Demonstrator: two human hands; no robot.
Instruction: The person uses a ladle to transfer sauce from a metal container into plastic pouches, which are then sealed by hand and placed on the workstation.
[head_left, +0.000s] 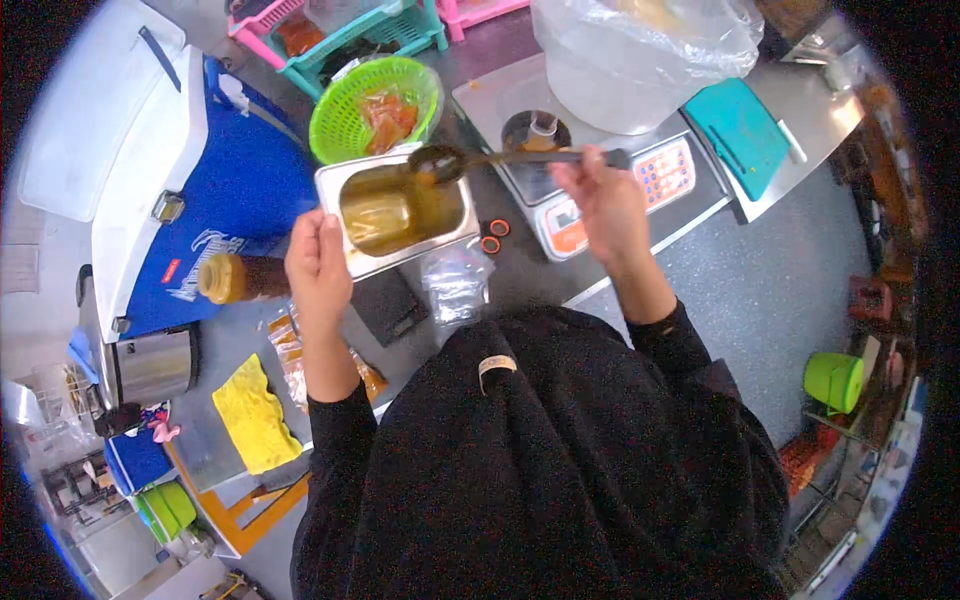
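My left hand (319, 262) is closed on the left rim of a rectangular steel food pan (362, 262), which is tilted. Brownish-yellow liquid lies inside the pan. In my right hand (604, 205) is the dark handle of a ladle (437, 163), its bowl over the pan's far right corner. The ladle handle crosses above a digital weighing scale (572, 235). On the scale's plate stands a small dark-looking cup (535, 132) with something pale inside. Clear plastic bags (457, 284) lie just right of the pan, beside orange-ringed scissor handles (492, 240).
Behind the pan stands a green basket (330, 125) with filled bags. A large plastic-lined tub (610, 90) is at the back. A blue cooler box (235, 190) and a yellow-lidded jar (222, 279) are on the left. Nearer lies a yellow cloth (253, 415); a teal board (735, 140) is at right.
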